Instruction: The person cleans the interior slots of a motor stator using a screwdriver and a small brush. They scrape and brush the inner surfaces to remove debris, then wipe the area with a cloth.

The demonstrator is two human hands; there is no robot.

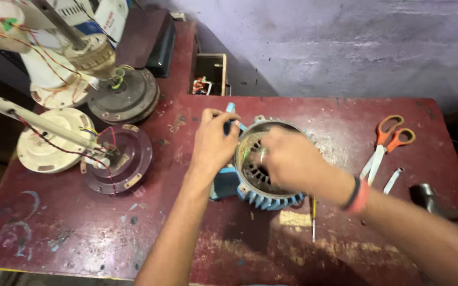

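On the red table (80, 233), left fingers (223, 117) pinch a blue strip (232, 114); right hand (287, 159) (blurred, grip unclear) reaches into the stator (271, 198).

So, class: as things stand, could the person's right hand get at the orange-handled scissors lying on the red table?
Probably yes. The right hand is at the blue finned motor housing, and the orange-handled scissors lie to its right on the red table, with bare tabletop between them.

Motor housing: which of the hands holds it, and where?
Left hand grips the blue motor housing at its upper-left rim; right hand reaches inside, grasp unclear.
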